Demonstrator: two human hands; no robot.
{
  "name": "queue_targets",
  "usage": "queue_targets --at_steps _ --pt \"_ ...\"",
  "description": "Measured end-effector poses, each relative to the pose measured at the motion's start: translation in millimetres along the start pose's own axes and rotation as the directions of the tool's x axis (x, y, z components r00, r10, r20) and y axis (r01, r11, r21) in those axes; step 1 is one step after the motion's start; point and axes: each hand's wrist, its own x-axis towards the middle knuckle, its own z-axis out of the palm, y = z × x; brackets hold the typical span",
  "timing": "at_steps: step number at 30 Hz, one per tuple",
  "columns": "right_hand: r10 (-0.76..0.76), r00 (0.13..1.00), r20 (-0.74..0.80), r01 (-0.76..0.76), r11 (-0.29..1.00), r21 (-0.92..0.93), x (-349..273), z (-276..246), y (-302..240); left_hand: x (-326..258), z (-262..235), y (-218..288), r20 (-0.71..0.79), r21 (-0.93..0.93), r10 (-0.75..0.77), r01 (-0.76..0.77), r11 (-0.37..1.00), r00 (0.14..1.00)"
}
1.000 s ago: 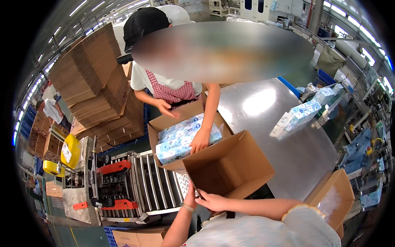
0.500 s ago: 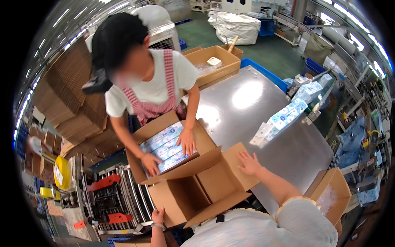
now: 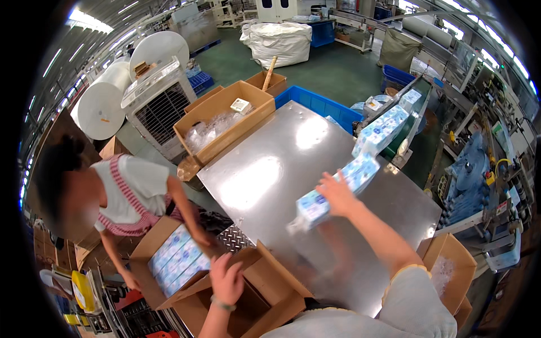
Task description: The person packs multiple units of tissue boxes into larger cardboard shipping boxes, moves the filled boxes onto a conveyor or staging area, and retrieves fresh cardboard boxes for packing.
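Observation:
My right hand [image 3: 336, 194] is on the near end of a row of blue-and-white wrapped packs, its fingers around the top and side of the front pack [image 3: 311, 209]. More packs [image 3: 383, 128] follow behind it in a line from a conveyor at the far right. My left hand [image 3: 227, 279] is raised over an open brown carton [image 3: 282, 276], fingers bent and apart, holding nothing. The part of that carton's inside that shows is bare. Left of it, a co-worker's hands are at another carton [image 3: 145, 269], filled with a layer of similar packs [image 3: 179, 261].
A shiny metal table [image 3: 248, 186] lies before me. At its far edge are a carton with clear plastic [image 3: 222, 132] and a blue bin [image 3: 321, 101]. Another carton [image 3: 459, 267] stands at right. The co-worker [image 3: 135, 188] stands at left, near a roller conveyor.
My right hand has left the carton flap and reached the packs. My left hand has let go of the carton's side and risen. The pack row extends nearer; the view has turned right.

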Motion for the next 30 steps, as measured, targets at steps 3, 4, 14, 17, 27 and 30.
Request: queue_targets --at_steps 3,4,14,17,27,30 --pt "-0.129 0.977 -0.169 0.171 0.949 0.264 10.8 -5.9 -45.6 97.6 43.3 39.4 0.155 -0.043 0.101 -0.095 0.995 0.983" --pt "-0.143 0.952 -0.271 0.234 0.910 0.341 11.1 0.3 -46.7 123.3 53.4 50.9 0.207 -0.009 0.130 -0.131 0.991 0.970" --pt "0.749 0.656 -0.094 -0.568 0.572 0.592 44.2 33.5 118.2 166.7 103.8 37.8 0.402 -0.017 0.249 -0.265 0.964 0.881" --pt "0.640 0.744 -0.189 -0.461 0.697 0.549 13.8 39.1 74.1 143.7 60.6 13.8 0.174 0.047 0.220 -0.231 0.972 0.960" --pt "0.407 0.868 -0.282 -0.332 0.901 0.280 -158.5 18.7 -96.9 32.5 -108.2 -11.4 -0.216 -0.557 -0.245 0.087 0.826 0.945" --pt "0.523 0.842 -0.134 -0.450 0.817 0.360 -153.6 10.6 -110.9 -40.1 -127.1 -2.8 0.169 -0.857 -0.455 0.358 0.370 0.875"
